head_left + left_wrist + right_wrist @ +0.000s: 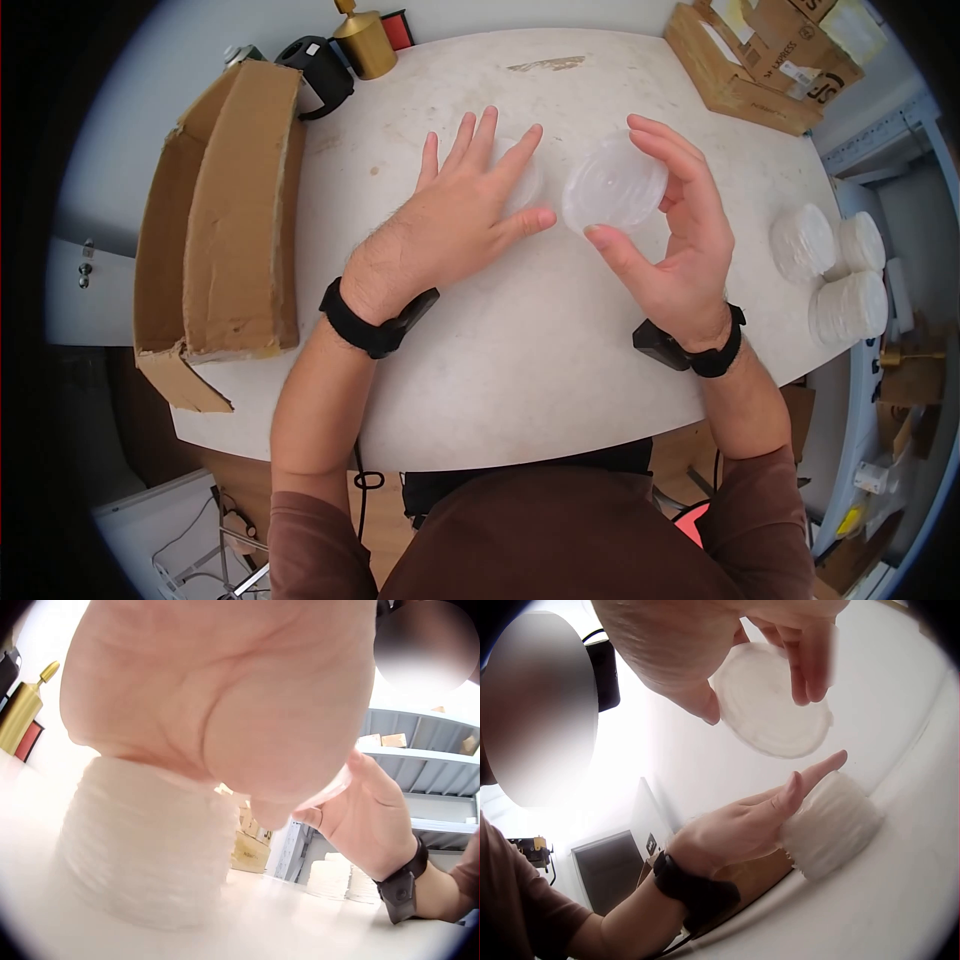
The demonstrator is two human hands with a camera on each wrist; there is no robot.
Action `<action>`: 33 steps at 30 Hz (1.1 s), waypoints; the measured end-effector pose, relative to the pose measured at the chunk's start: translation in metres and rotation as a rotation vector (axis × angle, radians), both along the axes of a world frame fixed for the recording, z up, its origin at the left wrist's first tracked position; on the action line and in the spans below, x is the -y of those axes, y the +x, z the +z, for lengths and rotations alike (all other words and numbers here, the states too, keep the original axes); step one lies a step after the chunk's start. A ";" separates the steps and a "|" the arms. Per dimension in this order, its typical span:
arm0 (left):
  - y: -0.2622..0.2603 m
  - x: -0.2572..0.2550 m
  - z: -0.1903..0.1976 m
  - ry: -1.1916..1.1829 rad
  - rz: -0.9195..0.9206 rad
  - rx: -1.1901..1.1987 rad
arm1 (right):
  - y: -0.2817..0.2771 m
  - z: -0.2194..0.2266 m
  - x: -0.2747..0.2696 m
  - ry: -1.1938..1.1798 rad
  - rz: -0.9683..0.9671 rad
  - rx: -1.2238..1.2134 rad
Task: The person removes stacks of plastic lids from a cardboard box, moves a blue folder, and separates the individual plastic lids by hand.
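My right hand [690,240] pinches a round translucent plastic lid [612,185] by its edge, between thumb and fingers, tilted above the table. The right wrist view shows the same lid [772,701] hanging below the fingers. My left hand [455,215] lies with fingers spread and straight on top of a whitish ribbed cylinder, which looks like a stack of such lids [834,825]. From above the hand hides most of that stack. In the left wrist view the stack [150,844] stands upright on the table under the palm.
Several similar white stacks [850,305] stand at the table's right edge. An open cardboard box [240,220] lies along the left side. Behind it are a black round object [318,75] and a gold canister [366,45]. Cardboard boxes [765,65] occupy the back right corner.
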State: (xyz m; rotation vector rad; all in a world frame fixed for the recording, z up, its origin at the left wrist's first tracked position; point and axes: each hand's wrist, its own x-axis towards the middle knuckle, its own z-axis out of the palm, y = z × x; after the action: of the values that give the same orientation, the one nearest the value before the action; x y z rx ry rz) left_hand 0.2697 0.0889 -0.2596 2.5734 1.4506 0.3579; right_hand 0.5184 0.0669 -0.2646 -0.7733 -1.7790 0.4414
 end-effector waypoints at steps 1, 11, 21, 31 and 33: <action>-0.001 0.002 0.007 -0.043 -0.007 -0.003 | 0.000 0.000 0.000 -0.003 0.002 0.008; 0.016 0.018 0.042 -0.334 -0.155 0.728 | -0.003 0.005 0.006 -0.018 0.069 0.060; 0.021 0.022 0.044 -0.444 -0.136 0.785 | -0.008 0.010 0.009 0.033 0.169 0.104; 0.017 0.017 0.044 -0.508 -0.171 0.891 | -0.007 0.010 0.008 0.057 0.148 0.078; 0.017 0.017 0.040 -0.510 -0.163 0.910 | -0.006 0.008 0.009 0.046 0.142 0.077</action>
State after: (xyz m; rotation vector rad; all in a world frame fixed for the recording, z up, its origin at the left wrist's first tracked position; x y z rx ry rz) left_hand 0.2867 0.0719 -0.2194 1.7159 0.8351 0.8534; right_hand 0.5120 0.0580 -0.2569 -0.6415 -1.9172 0.4684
